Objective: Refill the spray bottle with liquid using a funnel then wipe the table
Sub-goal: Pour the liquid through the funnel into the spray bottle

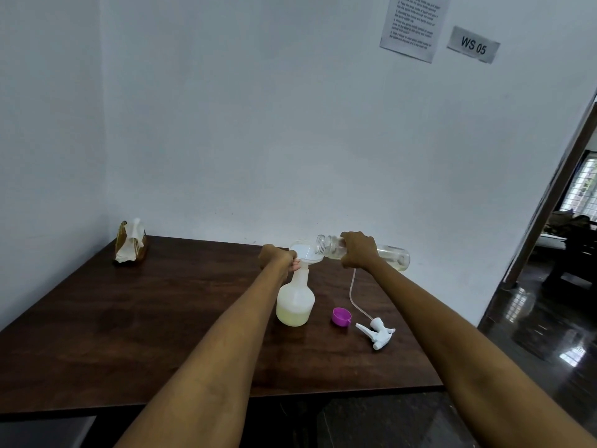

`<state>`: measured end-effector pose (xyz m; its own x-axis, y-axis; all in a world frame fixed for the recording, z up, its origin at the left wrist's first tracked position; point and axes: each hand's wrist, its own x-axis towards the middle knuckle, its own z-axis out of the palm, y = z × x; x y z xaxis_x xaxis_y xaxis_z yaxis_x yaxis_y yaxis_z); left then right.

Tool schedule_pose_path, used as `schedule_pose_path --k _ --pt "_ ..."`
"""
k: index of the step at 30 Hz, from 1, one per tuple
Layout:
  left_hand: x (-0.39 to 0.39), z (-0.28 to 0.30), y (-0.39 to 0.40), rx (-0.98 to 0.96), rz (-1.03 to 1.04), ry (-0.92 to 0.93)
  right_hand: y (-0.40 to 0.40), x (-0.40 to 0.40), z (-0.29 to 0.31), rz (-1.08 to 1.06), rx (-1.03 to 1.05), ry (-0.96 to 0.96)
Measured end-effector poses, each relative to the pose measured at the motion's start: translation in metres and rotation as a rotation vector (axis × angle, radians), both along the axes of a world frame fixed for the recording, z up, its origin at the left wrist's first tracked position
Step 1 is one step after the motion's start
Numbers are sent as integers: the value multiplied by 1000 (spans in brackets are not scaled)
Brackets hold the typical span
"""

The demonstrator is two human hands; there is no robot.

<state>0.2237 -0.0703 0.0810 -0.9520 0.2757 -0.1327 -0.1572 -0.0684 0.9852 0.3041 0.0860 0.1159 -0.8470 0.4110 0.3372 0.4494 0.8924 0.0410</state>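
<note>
A white translucent spray bottle (295, 302) stands upright on the dark wooden table (129, 334), about a third full of pale yellow liquid. A white funnel (305, 252) sits in its neck. My left hand (276, 258) grips the bottle's neck just under the funnel. My right hand (357, 253) grips a clear bottle (332, 247), which lies almost level with its open mouth over the funnel. Only a little liquid shows at its far end. The white spray head (378, 333) with its thin tube lies on the table to the right, next to a purple cap (341, 316).
A brown holder with white tissues (130, 242) stands at the table's far left corner by the wall. The table's right edge borders a doorway and a glossy dark floor (533, 318). Paper notices (416, 24) hang on the white wall.
</note>
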Motion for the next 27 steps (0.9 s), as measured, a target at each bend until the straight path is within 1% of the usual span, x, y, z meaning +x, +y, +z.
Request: schedule_pose_path --k 8,13,17,24,27 --pt "4 2 -3 2 -10 -13 -1 -2 -1 4 10 9" --pt "3 0 -1 9 -8 -15 -1 -2 -6 -4 -78 34" --pt "5 0 -1 23 -35 -23 3 -1 -11 -1 -282 126" --pt "6 0 -3 -5 -73 -7 5 12 -17 14 -789 349" --pt "5 -2 -4 -16 -78 9 10 21 -27 19 -992 409"
